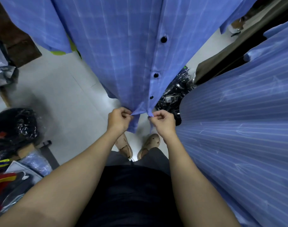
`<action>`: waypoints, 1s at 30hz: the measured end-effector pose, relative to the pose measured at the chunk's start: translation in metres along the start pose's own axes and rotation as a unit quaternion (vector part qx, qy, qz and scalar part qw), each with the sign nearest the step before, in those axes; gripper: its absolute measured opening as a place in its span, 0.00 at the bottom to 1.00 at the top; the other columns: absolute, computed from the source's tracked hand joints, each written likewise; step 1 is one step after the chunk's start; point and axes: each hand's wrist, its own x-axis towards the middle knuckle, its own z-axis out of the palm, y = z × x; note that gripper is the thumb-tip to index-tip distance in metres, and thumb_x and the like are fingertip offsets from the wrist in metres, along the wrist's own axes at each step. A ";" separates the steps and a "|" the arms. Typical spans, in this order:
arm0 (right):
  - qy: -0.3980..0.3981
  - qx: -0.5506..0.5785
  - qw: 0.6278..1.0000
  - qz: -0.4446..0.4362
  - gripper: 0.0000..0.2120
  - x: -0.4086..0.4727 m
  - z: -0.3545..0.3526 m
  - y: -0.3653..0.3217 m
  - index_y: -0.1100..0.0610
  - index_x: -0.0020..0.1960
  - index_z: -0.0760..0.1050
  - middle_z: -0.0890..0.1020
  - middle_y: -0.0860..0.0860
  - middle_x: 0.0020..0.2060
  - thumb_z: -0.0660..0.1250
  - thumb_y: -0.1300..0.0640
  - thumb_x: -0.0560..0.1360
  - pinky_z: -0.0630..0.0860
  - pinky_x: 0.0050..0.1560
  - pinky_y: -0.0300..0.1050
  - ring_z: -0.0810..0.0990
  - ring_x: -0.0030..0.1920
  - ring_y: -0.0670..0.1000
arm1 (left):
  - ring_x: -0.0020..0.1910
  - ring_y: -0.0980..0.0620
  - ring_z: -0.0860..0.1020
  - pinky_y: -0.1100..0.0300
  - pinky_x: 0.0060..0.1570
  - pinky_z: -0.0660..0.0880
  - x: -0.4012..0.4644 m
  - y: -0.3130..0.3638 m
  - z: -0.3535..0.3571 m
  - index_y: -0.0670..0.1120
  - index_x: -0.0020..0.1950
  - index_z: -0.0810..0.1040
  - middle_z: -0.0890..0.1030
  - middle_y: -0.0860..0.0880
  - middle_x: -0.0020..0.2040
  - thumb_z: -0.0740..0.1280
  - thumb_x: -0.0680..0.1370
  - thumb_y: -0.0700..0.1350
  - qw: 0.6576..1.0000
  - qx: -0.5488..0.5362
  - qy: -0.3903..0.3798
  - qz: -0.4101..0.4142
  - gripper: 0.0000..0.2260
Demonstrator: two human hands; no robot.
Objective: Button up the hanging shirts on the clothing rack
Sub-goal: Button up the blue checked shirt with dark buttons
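A blue checked shirt [123, 46] hangs in front of me, its front closed down the placket by three black buttons [156, 75]. My left hand [117, 119] pinches the left front panel near the bottom hem. My right hand [163, 122] pinches the right panel's edge at the same height. A small gap shows between the two panels below the lowest button [151, 97]. The rack itself is out of view.
A blue striped shirt [238, 128] hangs close on my right. Plastic-wrapped dark garments [174, 94] lie on the pale floor [61, 95] behind the shirt. Bagged clothes [13, 128] pile up at the left. My feet [136, 146] stand below the hem.
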 end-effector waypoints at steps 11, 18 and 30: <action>0.035 -0.086 0.983 -0.161 0.06 0.030 -0.038 -0.121 0.57 0.49 0.84 0.83 0.48 0.39 0.69 0.63 0.74 0.73 0.48 0.39 0.79 0.42 0.46 | 0.41 0.48 0.79 0.57 0.50 0.75 0.006 0.100 -0.046 0.45 0.46 0.82 0.80 0.47 0.43 0.69 0.74 0.38 0.967 -0.017 0.150 0.203 0.05; 0.113 -0.040 0.911 -0.395 0.07 0.001 -0.103 -0.287 0.48 0.45 0.80 0.83 0.43 0.37 0.68 0.60 0.76 0.78 0.48 0.42 0.82 0.42 0.47 | 0.42 0.52 0.79 0.60 0.48 0.76 -0.033 0.258 -0.117 0.43 0.49 0.81 0.80 0.47 0.45 0.68 0.76 0.37 0.820 -0.094 0.286 0.487 0.05; 0.195 -0.396 0.729 -0.523 0.12 -0.033 -0.146 -0.412 0.52 0.58 0.77 0.68 0.52 0.54 0.64 0.61 0.76 0.71 0.43 0.49 0.76 0.51 0.56 | 0.47 0.44 0.81 0.56 0.27 0.60 -0.070 0.371 -0.184 0.46 0.54 0.75 0.77 0.47 0.51 0.65 0.80 0.41 0.722 0.383 0.415 0.400 0.04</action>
